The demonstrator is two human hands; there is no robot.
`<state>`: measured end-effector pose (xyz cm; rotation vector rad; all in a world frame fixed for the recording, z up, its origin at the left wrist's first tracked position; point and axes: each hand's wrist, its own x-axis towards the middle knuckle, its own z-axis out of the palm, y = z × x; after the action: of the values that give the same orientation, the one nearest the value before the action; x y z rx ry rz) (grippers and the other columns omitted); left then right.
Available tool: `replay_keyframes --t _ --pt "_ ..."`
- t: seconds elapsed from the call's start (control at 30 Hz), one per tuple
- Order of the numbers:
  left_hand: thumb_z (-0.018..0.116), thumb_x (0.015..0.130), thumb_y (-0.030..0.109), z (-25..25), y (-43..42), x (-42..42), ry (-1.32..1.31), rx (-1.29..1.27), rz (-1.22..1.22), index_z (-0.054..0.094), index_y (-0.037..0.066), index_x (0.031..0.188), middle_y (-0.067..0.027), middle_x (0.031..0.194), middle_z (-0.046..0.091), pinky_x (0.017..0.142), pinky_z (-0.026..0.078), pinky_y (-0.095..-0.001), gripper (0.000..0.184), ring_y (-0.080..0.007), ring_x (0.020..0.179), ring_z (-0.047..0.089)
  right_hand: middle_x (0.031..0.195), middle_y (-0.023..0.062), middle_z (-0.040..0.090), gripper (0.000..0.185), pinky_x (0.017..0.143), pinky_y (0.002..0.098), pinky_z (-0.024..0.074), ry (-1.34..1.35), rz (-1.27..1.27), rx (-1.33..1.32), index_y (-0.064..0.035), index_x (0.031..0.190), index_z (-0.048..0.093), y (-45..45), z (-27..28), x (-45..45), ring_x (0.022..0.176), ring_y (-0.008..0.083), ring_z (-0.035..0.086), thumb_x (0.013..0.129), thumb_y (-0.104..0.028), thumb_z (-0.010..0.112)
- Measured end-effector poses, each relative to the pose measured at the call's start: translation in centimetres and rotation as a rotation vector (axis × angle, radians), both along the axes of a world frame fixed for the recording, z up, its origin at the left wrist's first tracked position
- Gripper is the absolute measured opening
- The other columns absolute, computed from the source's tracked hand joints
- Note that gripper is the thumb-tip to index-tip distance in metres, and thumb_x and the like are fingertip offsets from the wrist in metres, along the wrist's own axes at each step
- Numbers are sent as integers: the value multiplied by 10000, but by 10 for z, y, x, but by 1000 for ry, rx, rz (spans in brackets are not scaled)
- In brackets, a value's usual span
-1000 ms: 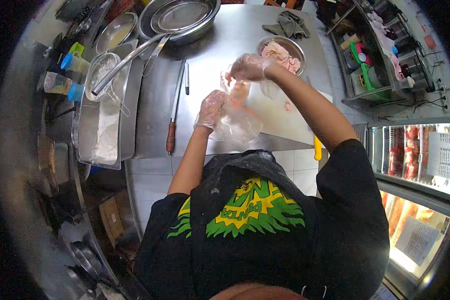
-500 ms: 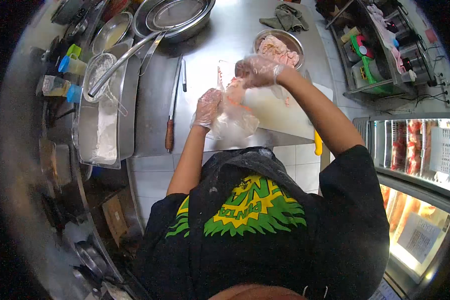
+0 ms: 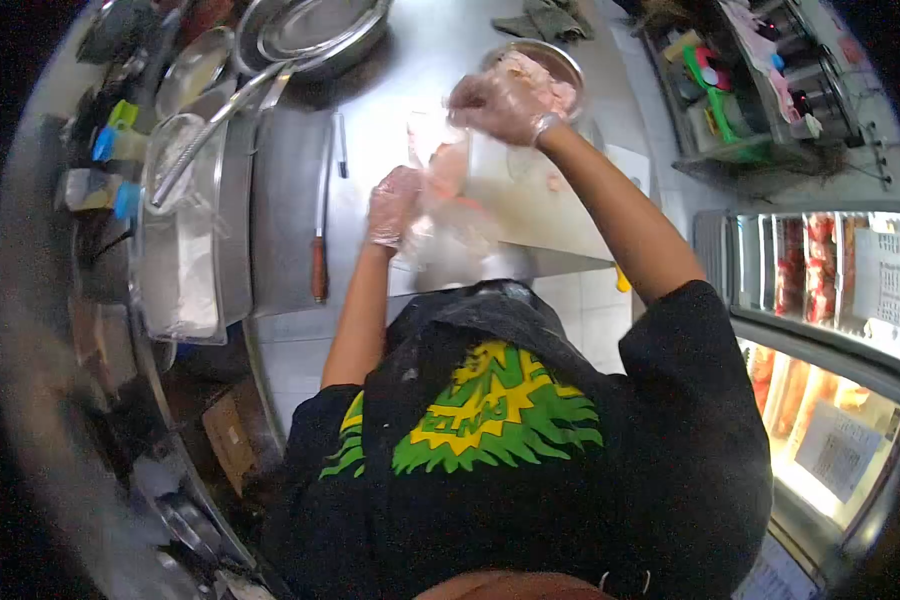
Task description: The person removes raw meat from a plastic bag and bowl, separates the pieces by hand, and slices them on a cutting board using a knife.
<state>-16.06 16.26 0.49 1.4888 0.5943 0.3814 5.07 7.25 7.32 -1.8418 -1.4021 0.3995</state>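
One steel table (image 3: 285, 215) carries everything at hand; taking the bag as the centre of the dial, a pale cutting board (image 3: 560, 222) lies at three o'clock; the clear plastic bag (image 3: 455, 245) itself rests at the table's near edge, partly overlapping the board; a metal bowl (image 3: 569, 68) of pale pink meat (image 3: 536, 76) sits at one o'clock; the gloved right hand (image 3: 500, 106), fingers bent, is between twelve and one, overlapping the bowl in view, and whether it grasps anything I cannot tell; the gloved left hand (image 3: 395, 205), at ten o'clock, appears curled around the bag's edge; a pink piece (image 3: 448, 170) shows at twelve, seemingly within the film; for good handling, I judge, the left hand should pin that edge firmly without stretching it, the right should move low and unhurried, and slick gloves ask for a full-fingered hold.
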Motion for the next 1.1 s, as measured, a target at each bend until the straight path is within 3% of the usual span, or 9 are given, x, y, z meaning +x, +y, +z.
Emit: replay_keyframes --t 0.03,0.1,0.23,0.3,0.33,0.4,0.83,0.93,1.1 --pt "516 824 168 -4 4 -1 21 -204 20 546 29 823 -2 737 520 621 409 -235 142 -82 674 471 739 86 593 135 656 282 448 -73 -59 61 -19 751 589 -15 0 10 701 158 562 672 -119 634" --pt "505 828 179 -36 19 -3 -102 843 -87 552 -1 884 -58 777 549 681 422 -280 194 -136 725 501 718 84 598 179 651 289 441 -94 -183 106 -28 759 599 -52 -3 24 685 193 560 652 -167 632" --pt "507 823 187 -25 16 -8 39 341 32 551 -26 918 -106 836 562 735 418 -317 237 -188 776 514 723 61 567 259 620 291 442 163 -417 -252 -31 825 588 -116 -106 56 669 168 527 634 -201 634" --pt "528 815 190 -42 33 -11 -142 1512 -59 537 -32 939 -85 865 562 705 423 -285 254 -156 770 512 742 72 551 242 610 300 442 -52 -357 -302 -37 845 578 -138 -191 71 687 158 514 644 -169 614" --pt "528 815 190 -31 25 -9 -138 1515 -62 537 -32 939 -85 865 562 705 423 -285 254 -156 770 512 750 77 547 231 608 304 442 -194 -303 -328 -41 849 575 -143 -223 73 696 158 512 650 -154 605" --pt "544 810 197 5 0 -3 65 -79 160 516 -27 983 -61 865 556 677 422 -251 284 -122 764 505 778 102 537 203 613 327 442 6 -317 -167 -52 841 560 -144 -261 66 723 186 510 646 -107 580" --pt "515 799 172 -47 21 -12 0 561 -19 582 0 941 -133 976 568 875 374 -293 232 -217 950 516 694 64 590 148 662 237 465 123 -379 46 -26 725 585 -99 -136 -3 700 123 573 698 -158 646" --pt "529 797 141 -10 1 -3 106 -134 106 587 -8 915 -122 960 576 881 367 -315 199 -225 937 518 780 90 598 142 682 256 475 368 -236 238 2 834 577 -38 -33 -42 709 146 580 745 -107 595" --pt "539 801 126 -24 11 -6 59 135 -28 562 -18 921 -97 940 580 863 377 -286 189 -179 913 519 859 107 603 146 697 271 476 95 15 79 16 889 562 6 -33 -49 748 150 582 774 -73 545"
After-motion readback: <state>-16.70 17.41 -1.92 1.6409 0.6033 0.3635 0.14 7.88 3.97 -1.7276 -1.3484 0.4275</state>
